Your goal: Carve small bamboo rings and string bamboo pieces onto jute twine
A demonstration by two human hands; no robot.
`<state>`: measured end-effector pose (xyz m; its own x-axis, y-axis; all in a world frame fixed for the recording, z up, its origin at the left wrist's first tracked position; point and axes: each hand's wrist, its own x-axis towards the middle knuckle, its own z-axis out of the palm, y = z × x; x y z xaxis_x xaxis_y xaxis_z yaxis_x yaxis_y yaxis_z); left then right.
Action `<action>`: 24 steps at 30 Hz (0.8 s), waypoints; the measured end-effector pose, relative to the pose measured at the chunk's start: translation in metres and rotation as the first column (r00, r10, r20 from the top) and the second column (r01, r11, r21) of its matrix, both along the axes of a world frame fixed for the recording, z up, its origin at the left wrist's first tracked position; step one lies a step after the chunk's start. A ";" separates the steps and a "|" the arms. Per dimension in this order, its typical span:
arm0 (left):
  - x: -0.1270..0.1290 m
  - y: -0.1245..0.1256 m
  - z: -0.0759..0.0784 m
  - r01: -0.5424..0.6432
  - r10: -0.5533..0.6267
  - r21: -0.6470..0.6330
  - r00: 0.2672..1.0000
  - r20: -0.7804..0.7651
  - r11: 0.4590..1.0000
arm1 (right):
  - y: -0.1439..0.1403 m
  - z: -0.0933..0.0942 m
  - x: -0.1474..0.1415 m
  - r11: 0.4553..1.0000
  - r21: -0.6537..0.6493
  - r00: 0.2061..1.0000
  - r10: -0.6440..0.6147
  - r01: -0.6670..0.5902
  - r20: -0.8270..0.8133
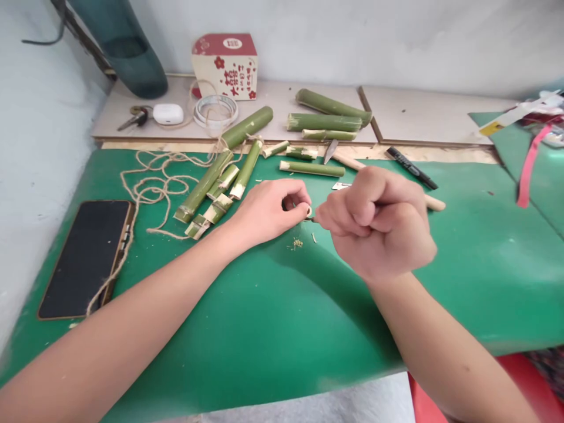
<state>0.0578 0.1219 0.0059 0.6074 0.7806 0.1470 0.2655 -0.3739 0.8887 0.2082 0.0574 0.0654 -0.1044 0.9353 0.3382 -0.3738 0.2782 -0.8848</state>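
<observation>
My left hand rests low over the green table, its thumb and fingers curled round a small piece of bamboo whose pale cut end just shows. Facing it, my right hand is closed in a fist around a thin tool. Only the tool's dark, narrow tip sticks out towards the bamboo end; its handle is hidden in the fist, and I cannot tell whether the tip touches. Pale shavings lie on the table below the hands. Left of my left hand are several cut bamboo pieces, some tied with twine.
Behind the hands lie a bamboo stick, a wooden-handled hammer, a small blade and a black marker. A phone is at left. Bamboo lengths, tape, a box and a bottle stand along the wall.
</observation>
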 end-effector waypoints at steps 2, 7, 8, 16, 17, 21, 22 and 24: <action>0.000 0.000 0.000 0.001 -0.001 0.004 1.000 0.001 1.000 | 0.000 0.000 0.000 1.000 0.003 1.000 0.008 -0.008 0.013; 0.000 0.000 -0.001 0.003 -0.003 0.000 1.000 0.008 1.000 | -0.001 0.002 -0.003 1.000 -0.007 1.000 -0.022 0.022 0.010; 0.000 0.000 -0.001 0.004 -0.004 -0.003 1.000 0.008 1.000 | 0.000 0.003 -0.003 1.000 -0.009 1.000 -0.021 0.021 0.011; 0.000 -0.001 0.001 0.008 -0.008 -0.006 1.000 -0.002 1.000 | 0.002 -0.005 -0.004 0.999 -0.002 0.999 -0.048 0.048 -0.001; 0.000 -0.001 0.002 0.007 -0.007 -0.010 1.000 -0.005 1.000 | 0.002 -0.006 -0.005 0.999 0.003 0.999 -0.053 0.053 -0.003; 0.000 -0.001 0.004 0.004 -0.004 -0.015 1.000 -0.018 1.000 | 0.002 -0.008 -0.007 0.999 0.002 0.999 -0.052 0.052 -0.012; 0.000 -0.001 0.004 0.003 -0.003 -0.009 1.000 -0.024 1.000 | 0.002 -0.008 -0.007 0.999 0.004 0.998 -0.054 0.054 -0.013; 0.000 -0.001 0.004 0.000 0.000 -0.002 1.000 -0.029 1.000 | 0.002 -0.009 -0.007 0.998 0.000 0.998 -0.056 0.056 -0.015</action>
